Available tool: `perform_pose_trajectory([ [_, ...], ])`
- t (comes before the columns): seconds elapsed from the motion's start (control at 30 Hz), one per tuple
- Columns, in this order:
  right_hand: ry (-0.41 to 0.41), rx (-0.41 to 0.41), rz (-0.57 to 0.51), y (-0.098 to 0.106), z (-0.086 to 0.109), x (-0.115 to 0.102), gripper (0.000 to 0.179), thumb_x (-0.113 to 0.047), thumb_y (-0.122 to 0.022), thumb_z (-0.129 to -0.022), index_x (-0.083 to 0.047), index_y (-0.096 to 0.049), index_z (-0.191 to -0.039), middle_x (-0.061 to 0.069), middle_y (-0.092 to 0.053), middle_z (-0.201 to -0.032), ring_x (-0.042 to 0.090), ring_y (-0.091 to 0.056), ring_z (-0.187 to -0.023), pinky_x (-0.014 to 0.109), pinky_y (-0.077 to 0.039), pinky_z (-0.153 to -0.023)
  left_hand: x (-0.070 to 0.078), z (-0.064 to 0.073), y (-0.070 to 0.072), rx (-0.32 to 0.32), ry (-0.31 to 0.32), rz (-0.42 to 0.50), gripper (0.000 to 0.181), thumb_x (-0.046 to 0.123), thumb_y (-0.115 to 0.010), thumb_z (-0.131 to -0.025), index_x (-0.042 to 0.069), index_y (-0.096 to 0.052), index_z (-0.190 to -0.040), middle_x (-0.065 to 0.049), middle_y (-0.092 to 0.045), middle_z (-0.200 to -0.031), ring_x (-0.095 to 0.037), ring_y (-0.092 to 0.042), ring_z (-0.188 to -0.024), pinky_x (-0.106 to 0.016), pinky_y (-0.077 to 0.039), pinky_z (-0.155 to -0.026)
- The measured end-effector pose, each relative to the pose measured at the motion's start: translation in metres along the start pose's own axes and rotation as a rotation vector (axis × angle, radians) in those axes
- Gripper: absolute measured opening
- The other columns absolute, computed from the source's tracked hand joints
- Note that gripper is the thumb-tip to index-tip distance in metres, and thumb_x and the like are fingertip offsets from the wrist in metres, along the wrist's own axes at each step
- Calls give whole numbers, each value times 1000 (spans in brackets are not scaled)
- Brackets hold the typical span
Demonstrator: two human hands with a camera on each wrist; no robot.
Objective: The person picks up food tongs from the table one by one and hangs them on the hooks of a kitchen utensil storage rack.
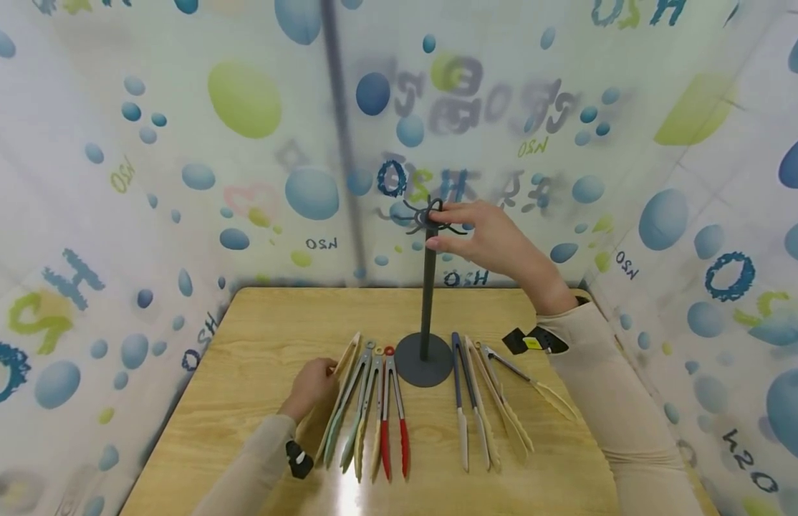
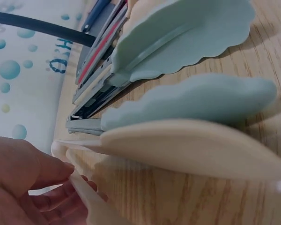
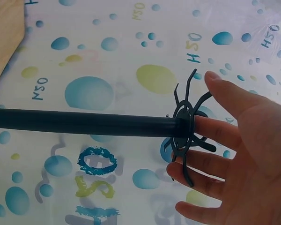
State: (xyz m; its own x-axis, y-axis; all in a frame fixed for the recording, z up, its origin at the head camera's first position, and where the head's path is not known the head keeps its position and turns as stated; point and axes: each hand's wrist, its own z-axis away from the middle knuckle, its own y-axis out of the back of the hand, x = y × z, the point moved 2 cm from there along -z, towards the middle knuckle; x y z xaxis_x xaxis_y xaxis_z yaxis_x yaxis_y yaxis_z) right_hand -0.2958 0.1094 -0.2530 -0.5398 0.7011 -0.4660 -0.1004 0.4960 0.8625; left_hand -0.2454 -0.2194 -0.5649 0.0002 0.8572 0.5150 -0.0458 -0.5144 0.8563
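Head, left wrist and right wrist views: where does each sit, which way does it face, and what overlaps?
Head: worn on the head, looking forward and down at the table and dark stand; both hands, left and right, and sleeves show.
Left wrist: looks across the beige tongs that the left hand pinches, toward the green tongs; only that hand shows.
Right wrist: faces the stand's hooked top, patterned wall behind; only the right hand shows.
Shared: all three show the stand; head and left wrist share the beige tongs.
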Motion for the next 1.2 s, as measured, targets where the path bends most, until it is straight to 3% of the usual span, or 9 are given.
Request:
perform_pose_trajectory([
  [0.3,8,5,8,0,1,0,59,-47,-65,-93,-25,-51,-145,11,-41,-158,33,-33,-149,56,-33,-117,3,2,13,65,-43,37,30,1,-60,-90,-7,-67,-118,-21,-72,-96,-24,-65,-73,-33,-49,-57],
  [0.67,-35,-83,40,10,0,1,59,-51,-61,-94,-26,-50,-146,10,-36,-161,35,-31,-149,57,-35,-114,18,-8,32,108,-88,69,33,7,-61,-94,-3,-65,-125,-22,-72,-106,-25,-67,-70,-33,-50,-56],
  [0.9,-2,-126,27,15,-4,-1,57,-50,-62,-94,-25,-52,-145,11,-39,-158,32,-40,-144,54,-39,-112,31,-12,51,135,-93,113,34,9,-61,-96,-1,-62,-129,-23,-72,-108,-30,-73,-84,-33,-57,-60],
  [1.2,46,-191,71,24,-9,-3,55,-41,-67,-94,-27,-52,-145,7,-45,-155,29,-57,-126,47,-49,-94,46,-15,75,190,-130,193,35,8,-62,-96,2,-62,-130,-20,-72,-105,-27,-73,-78,-29,-54,-57],
])
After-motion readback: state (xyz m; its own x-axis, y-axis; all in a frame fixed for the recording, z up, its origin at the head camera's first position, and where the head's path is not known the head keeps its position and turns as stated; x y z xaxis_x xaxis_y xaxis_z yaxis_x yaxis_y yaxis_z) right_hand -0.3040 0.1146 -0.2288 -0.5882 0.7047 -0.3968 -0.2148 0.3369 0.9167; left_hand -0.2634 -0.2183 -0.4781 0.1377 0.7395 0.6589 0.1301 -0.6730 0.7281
